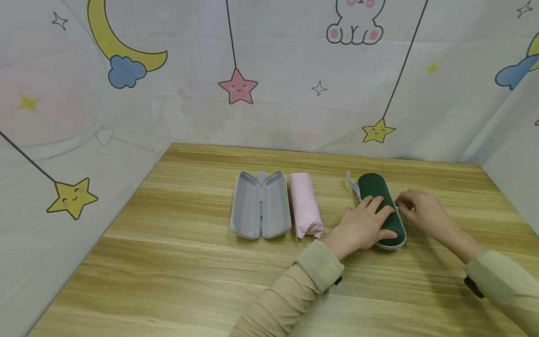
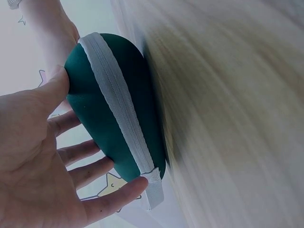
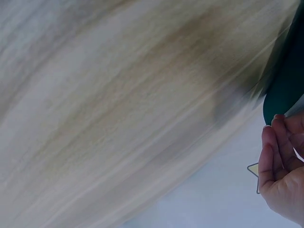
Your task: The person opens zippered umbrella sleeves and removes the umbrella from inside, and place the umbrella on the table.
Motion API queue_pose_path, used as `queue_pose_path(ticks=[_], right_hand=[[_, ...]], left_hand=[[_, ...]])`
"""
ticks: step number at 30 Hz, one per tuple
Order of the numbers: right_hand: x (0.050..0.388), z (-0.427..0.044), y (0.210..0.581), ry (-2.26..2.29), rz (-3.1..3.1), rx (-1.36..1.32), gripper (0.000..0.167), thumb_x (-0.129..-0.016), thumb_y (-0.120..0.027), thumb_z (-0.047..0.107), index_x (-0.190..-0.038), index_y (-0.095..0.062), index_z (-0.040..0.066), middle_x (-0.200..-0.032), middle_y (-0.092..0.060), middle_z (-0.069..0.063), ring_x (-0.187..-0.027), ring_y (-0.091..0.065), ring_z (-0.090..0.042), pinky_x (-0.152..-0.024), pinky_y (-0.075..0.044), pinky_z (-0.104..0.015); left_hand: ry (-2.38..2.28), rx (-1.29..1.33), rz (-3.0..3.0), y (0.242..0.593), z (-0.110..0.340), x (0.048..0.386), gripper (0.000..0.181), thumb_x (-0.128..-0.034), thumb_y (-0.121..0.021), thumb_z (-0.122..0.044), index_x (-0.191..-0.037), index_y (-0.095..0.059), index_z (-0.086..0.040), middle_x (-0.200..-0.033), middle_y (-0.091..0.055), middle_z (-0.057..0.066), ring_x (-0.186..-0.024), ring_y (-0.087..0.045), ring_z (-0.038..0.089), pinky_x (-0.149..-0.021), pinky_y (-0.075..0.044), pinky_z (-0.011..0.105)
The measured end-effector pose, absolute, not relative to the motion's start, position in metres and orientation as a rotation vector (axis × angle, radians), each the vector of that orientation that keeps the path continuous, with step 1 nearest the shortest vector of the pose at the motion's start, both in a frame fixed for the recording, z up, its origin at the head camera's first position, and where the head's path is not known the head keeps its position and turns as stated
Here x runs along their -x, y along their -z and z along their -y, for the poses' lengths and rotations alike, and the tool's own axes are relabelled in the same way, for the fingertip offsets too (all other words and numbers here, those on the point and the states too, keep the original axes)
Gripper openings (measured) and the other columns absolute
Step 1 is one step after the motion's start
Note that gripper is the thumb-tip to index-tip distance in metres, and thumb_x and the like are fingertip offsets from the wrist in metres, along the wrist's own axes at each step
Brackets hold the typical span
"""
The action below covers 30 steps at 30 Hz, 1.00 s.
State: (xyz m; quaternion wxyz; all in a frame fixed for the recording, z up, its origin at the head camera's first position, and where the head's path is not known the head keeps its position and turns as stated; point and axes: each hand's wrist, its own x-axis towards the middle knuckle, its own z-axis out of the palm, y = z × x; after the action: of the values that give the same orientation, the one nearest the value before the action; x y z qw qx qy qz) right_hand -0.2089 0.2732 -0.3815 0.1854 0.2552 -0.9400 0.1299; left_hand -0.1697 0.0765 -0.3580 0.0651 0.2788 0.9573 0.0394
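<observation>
A dark green zip case (image 1: 376, 206) with a pale zipper band lies on the right half of the table. My left hand (image 1: 363, 223) rests across its top with fingers spread. In the left wrist view, that hand's thumb and fingers (image 2: 102, 202) touch the case's sides, near a grey fabric loop (image 2: 154, 192) at one end. At the case's right edge, my right hand (image 1: 425, 213) pinches the zipper pull with bent fingers; the pull is mostly hidden. The right wrist view shows the right hand (image 3: 282, 164) with its fingertips at the green case (image 3: 287, 71).
To the left, a light grey clamshell case (image 1: 246, 203) lies opened flat. Beside it lies a pink, soft-wrapped long bundle (image 1: 305, 203). A printed cloth (image 1: 286, 121) hangs behind the wooden table (image 1: 168, 262) and along its sides.
</observation>
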Motion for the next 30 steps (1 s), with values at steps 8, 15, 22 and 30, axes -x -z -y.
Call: queue_pose_path(ticks=[8,15,22,30], right_hand=[[0.206,-0.274,0.383,-0.389,2.664,-0.711,0.005,-0.083,-0.068,0.000,-0.078,-0.068,0.003,-0.068,-0.058,0.000,-0.059,-0.045,-0.005,-0.050,-0.036,-0.021],[0.203,-0.275,0.383,-0.380,2.651,-0.709,0.007,-0.080,-0.070,-0.001,-0.079,-0.069,0.005,-0.067,-0.057,0.002,-0.059,-0.043,-0.002,-0.049,-0.035,-0.021],[0.199,-0.274,0.382,-0.391,2.656,-0.707,0.008,-0.081,-0.070,-0.001,-0.077,-0.068,0.006,-0.065,-0.053,0.004,-0.059,-0.040,-0.002,-0.050,-0.034,-0.021],[0.193,-0.273,0.380,-0.390,2.661,-0.695,0.010,-0.080,-0.070,-0.001,-0.076,-0.068,0.007,-0.065,-0.051,0.005,-0.060,-0.043,-0.004,-0.051,-0.035,-0.020]], left_hand=[[-0.118,-0.850,-2.890,0.356,-0.075,0.170,0.060,-0.0912,-0.034,-0.066,-0.147,-0.026,-0.045,-0.159,-0.017,-0.015,-0.148,-0.018,0.009,-0.106,-0.042,0.039],[-0.119,-0.846,-2.892,0.355,-0.075,0.170,0.059,-0.0916,-0.034,-0.065,-0.147,-0.026,-0.045,-0.160,-0.016,-0.015,-0.148,-0.017,0.008,-0.107,-0.041,0.039],[-0.127,-0.846,-2.893,0.355,-0.074,0.170,0.059,-0.0917,-0.034,-0.065,-0.147,-0.027,-0.045,-0.160,-0.016,-0.015,-0.148,-0.018,0.008,-0.107,-0.041,0.039],[-0.125,-0.841,-2.891,0.355,-0.075,0.170,0.059,-0.0913,-0.034,-0.065,-0.146,-0.026,-0.046,-0.160,-0.016,-0.015,-0.148,-0.017,0.008,-0.108,-0.041,0.039]])
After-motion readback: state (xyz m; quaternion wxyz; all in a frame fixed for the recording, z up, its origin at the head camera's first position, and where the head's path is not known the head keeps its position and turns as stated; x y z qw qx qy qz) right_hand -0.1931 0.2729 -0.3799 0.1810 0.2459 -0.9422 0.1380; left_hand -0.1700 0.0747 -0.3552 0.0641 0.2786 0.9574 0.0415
